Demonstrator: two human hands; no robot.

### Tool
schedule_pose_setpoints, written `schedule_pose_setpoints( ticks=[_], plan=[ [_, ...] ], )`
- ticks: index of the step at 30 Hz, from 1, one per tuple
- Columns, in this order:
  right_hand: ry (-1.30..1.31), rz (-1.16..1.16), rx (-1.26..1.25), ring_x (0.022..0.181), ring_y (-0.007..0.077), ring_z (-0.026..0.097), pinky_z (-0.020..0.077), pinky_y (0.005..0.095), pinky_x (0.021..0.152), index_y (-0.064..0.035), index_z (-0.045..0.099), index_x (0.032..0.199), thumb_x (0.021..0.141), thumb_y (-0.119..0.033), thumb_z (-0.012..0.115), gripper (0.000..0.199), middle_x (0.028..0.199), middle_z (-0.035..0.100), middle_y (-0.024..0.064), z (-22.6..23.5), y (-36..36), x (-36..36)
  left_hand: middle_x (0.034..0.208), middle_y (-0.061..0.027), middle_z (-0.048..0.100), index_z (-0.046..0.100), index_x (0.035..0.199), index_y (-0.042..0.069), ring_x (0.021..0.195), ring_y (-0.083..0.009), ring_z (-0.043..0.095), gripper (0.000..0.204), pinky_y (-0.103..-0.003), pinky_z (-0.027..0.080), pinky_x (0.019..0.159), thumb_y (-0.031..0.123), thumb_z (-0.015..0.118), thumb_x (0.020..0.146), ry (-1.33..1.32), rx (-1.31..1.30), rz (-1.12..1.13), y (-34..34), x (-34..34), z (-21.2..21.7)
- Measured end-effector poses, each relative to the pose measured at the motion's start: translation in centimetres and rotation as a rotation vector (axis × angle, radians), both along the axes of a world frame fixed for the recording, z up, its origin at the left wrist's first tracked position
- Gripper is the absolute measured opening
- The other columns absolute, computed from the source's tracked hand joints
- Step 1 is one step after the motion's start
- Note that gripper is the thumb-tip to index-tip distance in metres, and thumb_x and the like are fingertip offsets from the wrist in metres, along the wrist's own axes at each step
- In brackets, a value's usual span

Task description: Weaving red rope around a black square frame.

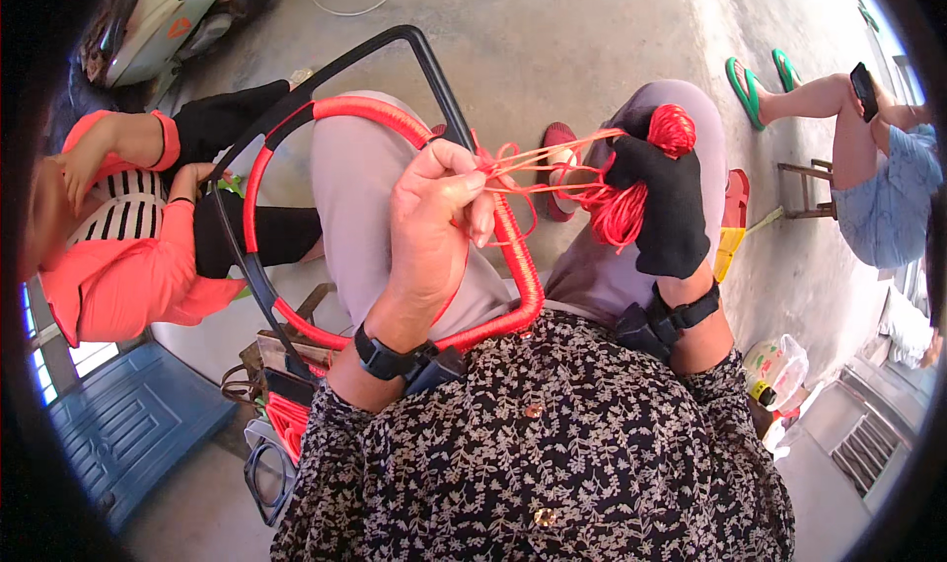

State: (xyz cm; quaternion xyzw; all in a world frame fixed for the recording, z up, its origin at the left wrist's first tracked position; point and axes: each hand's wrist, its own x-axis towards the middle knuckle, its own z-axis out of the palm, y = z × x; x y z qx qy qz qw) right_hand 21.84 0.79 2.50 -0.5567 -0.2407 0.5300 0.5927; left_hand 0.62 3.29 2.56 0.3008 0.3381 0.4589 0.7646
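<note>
On my lap rests a black metal frame (430,67) with rounded corners. Glossy red cord wrapping (523,256) covers long stretches of its curved inner bar, with black gaps between. My bare left hand (434,207) pinches a few strands beside the frame's wrapped right side. Those strands stretch tight across to my right hand (671,212), which wears a black glove and is closed around a bundle of red cord (619,215). Part of that bundle bulges out above the glove, and loose loops hang below it. The glove hides the bundle's middle.
At the left sits a person in a coral top (118,276), one hand near the frame's edge. Another person at the right holds a phone (864,90). A blue panelled stool (138,424) stands lower left. A plastic bag (776,367) lies at the right, a scooter (163,24) far left.
</note>
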Motion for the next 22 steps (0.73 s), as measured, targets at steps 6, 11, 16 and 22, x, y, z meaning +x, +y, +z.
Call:
schedule_pose_setpoints(
  ticks=[6, 11, 16, 22],
  plan=[
    [0.121, -0.056, 0.136, 0.063, 0.0087, 0.051, 0.0426, 0.0225, 0.057, -0.003, 0.057, 0.1, 0.084, -0.008, 0.06, 0.018, 0.081, 0.057, 0.0026, 1.0, -1.6, 3.0, 0.072, -0.0033, 0.056, 0.05, 0.085, 0.006, 0.051, -0.006, 0.046, 0.009, -0.021, 0.039, 0.047, 0.001, 0.057, 0.086, 0.018, 0.039, 0.014, -0.1, 0.0, -0.2],
    [0.353, -0.16, 0.221, 0.063, 0.0092, 0.048, 0.0415, 0.0213, 0.06, -0.0027, 0.054, 0.107, 0.086, -0.007, 0.057, 0.022, 0.087, 0.057, 0.0056, 0.8, -2.9, 6.4, 0.068, -0.0037, 0.057, 0.051, 0.086, 0.006, 0.05, -0.0052, 0.046, 0.007, -0.019, 0.039, 0.047, 0.003, 0.057, 0.087, 0.068, 0.071, -0.02, 0.3, -0.4, -0.3],
    [0.373, -0.184, 0.252, 0.066, 0.0092, 0.049, 0.0421, 0.0227, 0.065, -0.0014, 0.053, 0.109, 0.088, -0.009, 0.056, 0.022, 0.087, 0.058, 0.0064, 0.4, -4.2, 8.1, 0.069, -0.0051, 0.059, 0.052, 0.086, 0.006, 0.05, -0.0054, 0.047, 0.005, -0.018, 0.04, 0.047, 0.007, 0.057, 0.089, 0.152, 0.074, -0.058, 0.0, 0.0, -0.8],
    [0.519, -0.01, 0.303, 0.069, 0.01, 0.051, 0.0452, 0.0255, 0.068, -0.0028, 0.05, 0.117, 0.088, -0.012, 0.059, 0.031, 0.09, 0.059, 0.0065, -0.3, -5.0, 9.3, 0.08, -0.0085, 0.065, 0.055, 0.093, 0.005, 0.056, -0.0088, 0.056, 0.011, -0.022, 0.048, 0.054, 0.016, 0.056, 0.092, 0.175, 0.132, 0.039, 0.5, 0.3, -1.4]
  ],
)
